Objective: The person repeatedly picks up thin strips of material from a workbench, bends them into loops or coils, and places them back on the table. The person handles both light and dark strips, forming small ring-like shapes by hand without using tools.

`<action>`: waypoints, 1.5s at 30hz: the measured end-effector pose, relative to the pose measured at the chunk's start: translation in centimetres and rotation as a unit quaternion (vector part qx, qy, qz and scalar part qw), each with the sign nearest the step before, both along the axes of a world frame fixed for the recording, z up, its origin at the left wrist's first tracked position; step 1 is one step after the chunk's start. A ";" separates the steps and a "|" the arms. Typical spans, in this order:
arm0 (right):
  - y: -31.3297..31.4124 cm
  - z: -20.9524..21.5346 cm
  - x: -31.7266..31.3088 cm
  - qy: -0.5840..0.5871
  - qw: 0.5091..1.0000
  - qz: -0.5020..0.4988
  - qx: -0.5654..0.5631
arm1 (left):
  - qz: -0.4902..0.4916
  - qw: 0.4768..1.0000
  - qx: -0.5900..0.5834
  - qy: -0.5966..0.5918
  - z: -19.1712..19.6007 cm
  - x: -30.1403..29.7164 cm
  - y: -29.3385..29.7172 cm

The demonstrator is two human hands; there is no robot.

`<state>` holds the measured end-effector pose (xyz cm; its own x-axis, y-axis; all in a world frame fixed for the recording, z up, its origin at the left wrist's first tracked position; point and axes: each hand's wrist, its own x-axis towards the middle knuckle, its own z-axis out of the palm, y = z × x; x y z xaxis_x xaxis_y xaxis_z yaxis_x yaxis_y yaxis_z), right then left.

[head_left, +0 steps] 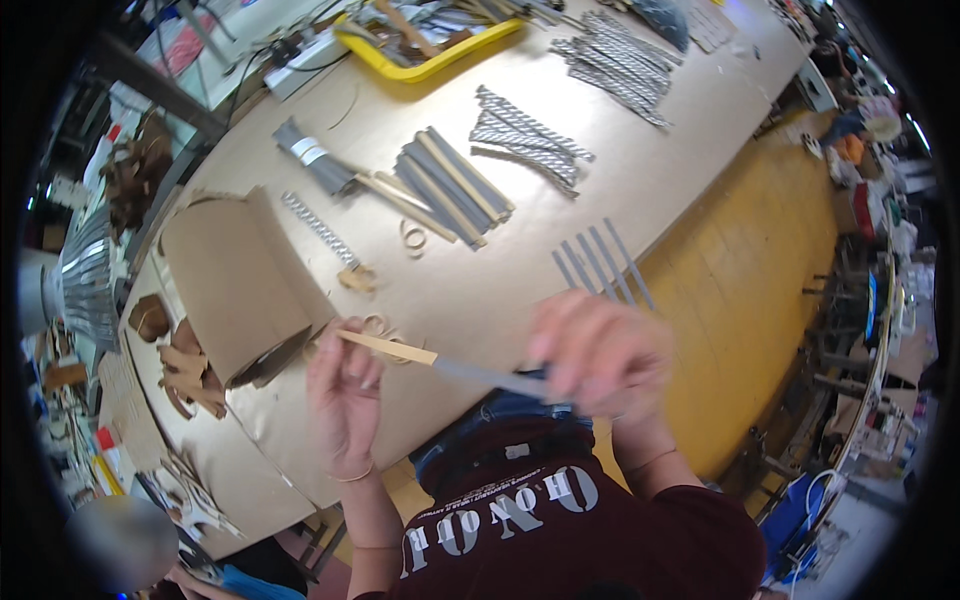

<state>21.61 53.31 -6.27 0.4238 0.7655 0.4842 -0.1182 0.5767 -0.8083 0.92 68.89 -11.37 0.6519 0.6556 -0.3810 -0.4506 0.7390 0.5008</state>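
My left hand [345, 395] pinches the tan end [390, 345] of a narrow strip, held taut above the table [420, 285]; its grey length [485, 376] runs across to my right hand [605, 350], blurred, its fingers closed on the other end. I judge this to be peeling tan backing off grey, since pale curls [376, 326] lie near my left fingers. The next move seems to call for a firm right hold and steady left pull. Loose grey strips [598, 262] lie beyond my right hand
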 end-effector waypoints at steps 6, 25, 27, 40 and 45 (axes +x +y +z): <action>-7.1 1.1 7.7 -0.044 0.966 -0.220 -0.125 | 0.088 0.991 0.069 0.072 -1.3 -0.5 0.7; -4.7 -9.8 13.0 -0.219 0.734 -0.413 -0.493 | 0.010 0.969 0.185 0.162 -0.4 0.0 -1.1; -4.6 -10.3 12.4 -0.231 0.723 -0.432 -0.486 | 0.013 0.970 0.185 0.159 -0.4 0.0 -1.1; 0.2 -7.4 8.1 -0.281 0.710 -0.502 -0.406 | 0.133 0.787 0.448 0.403 -2.1 -1.6 -0.5; 9.0 -7.8 1.8 -0.398 0.809 -0.303 -0.310 | 0.103 0.720 0.472 0.498 -2.9 -2.6 -0.4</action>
<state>23.45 62.33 -14.12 0.5556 0.7342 0.3901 0.7334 -0.2116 -0.6461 -1.64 68.48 -14.28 0.2156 0.9726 0.0871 0.4294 -0.1746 0.8861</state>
